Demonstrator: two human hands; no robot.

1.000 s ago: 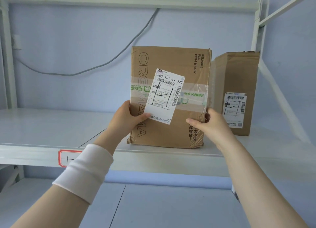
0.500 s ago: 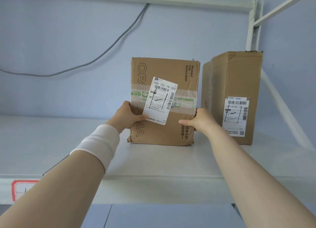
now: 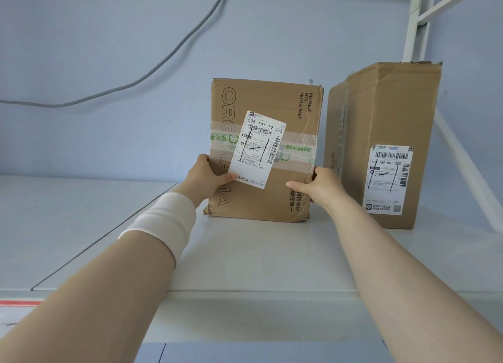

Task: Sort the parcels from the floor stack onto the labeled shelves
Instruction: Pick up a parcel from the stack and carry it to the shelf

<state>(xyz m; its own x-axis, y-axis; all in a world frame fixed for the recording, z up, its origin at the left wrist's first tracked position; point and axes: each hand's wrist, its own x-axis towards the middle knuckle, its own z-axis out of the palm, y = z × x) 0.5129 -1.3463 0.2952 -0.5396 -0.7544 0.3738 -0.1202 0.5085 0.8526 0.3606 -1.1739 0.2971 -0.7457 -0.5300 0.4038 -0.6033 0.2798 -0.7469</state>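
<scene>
On the white shelf (image 3: 245, 253), the taped parcel (image 3: 294, 112) now stands upright farther back than a second ago, just beside a taller box (image 3: 386, 112). The left hand (image 3: 206, 177) and right hand (image 3: 324, 183) still grip its side edges, thumbs across the front.

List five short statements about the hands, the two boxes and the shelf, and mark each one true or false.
1. Both the left hand and the right hand grip the branded box, one at each side. True.
2. The branded box is to the right of the taller box. False: it is to its left.
3. The taller box carries a white shipping label on its front. True.
4. A white wristband sits on the right wrist. False: it is on the left wrist.
5. A grey cable runs across the wall behind the shelf. True.
</scene>
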